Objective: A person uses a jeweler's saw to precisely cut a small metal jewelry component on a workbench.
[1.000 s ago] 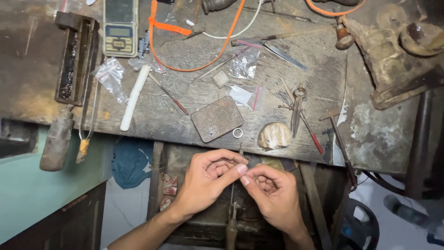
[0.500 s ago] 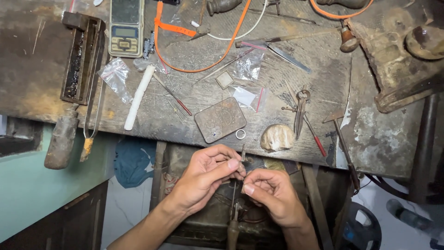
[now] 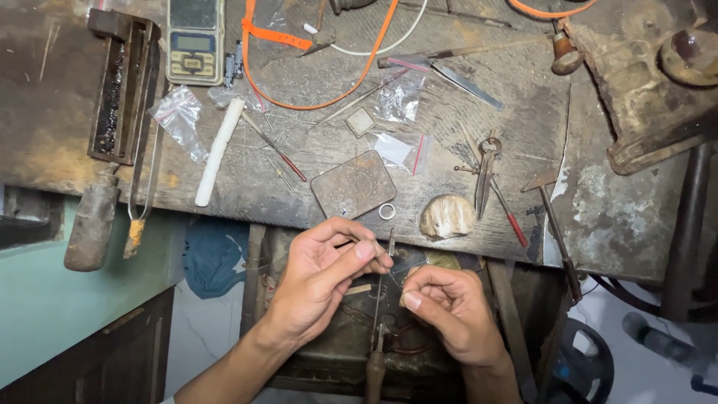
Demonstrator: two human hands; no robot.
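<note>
Left hand (image 3: 321, 277) has drifted slightly leftward, fingers pinched on a thin metal wire (image 3: 390, 243); right hand (image 3: 449, 307) curled shut, contents unclear. Both below scarred wooden tabletop (image 3: 299, 172), near small silver ring (image 3: 387, 212). Fine manipulation step; steadiness needed.

An orange cord (image 3: 357, 82) crosses the brown workbench (image 3: 60, 90) beside a white rod (image 3: 218, 152).

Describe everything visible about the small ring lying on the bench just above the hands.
The small ring is a plain, pale silvery band, metal by its look, round with an open centre. It lies flat on the worn wooden bench near the front edge, between the dark rectangular metal plate and the rounded tan lump. Nothing touches it except the bench; the left hand works just below it, apart from it.
</note>
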